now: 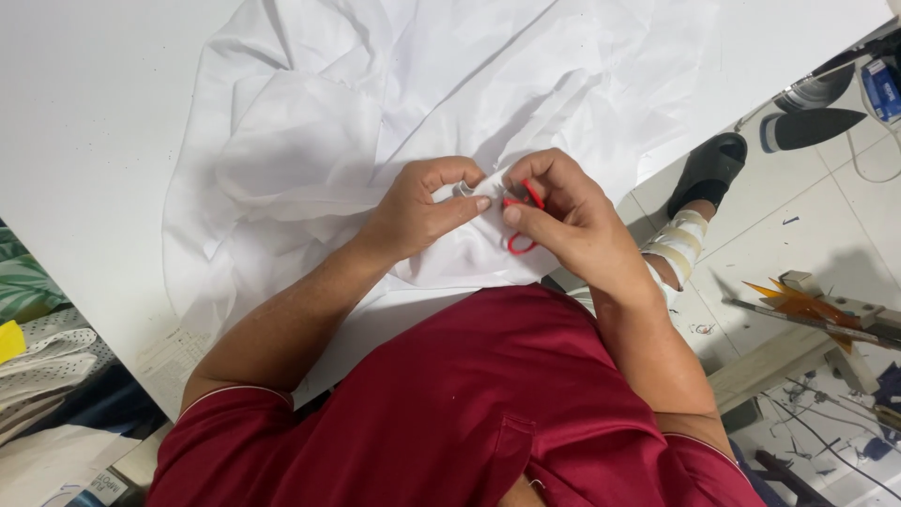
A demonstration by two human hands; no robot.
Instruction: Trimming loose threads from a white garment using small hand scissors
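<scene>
A large crumpled white cloth (pixel 375 103) lies spread over a white table (pixel 84 141). My left hand (pixel 422 208) pinches a fold of the cloth at its near edge, thumb and fingers closed on the fabric. My right hand (pixel 563 216) sits just to the right, touching the same fold, and grips small red-handled scissors (pixel 522 222). The red loops show between my fingers; the blades are hidden against the cloth. My dark red shirt fills the lower middle of the view.
Another person's foot in a black sandal (pixel 709 169) with a wrapped ankle stands on the tiled floor at right. A black iron (pixel 809 127) lies beyond it. Wooden slats and orange scraps (pixel 798 302) lie at right. Patterned fabrics (pixel 28 329) are piled at lower left.
</scene>
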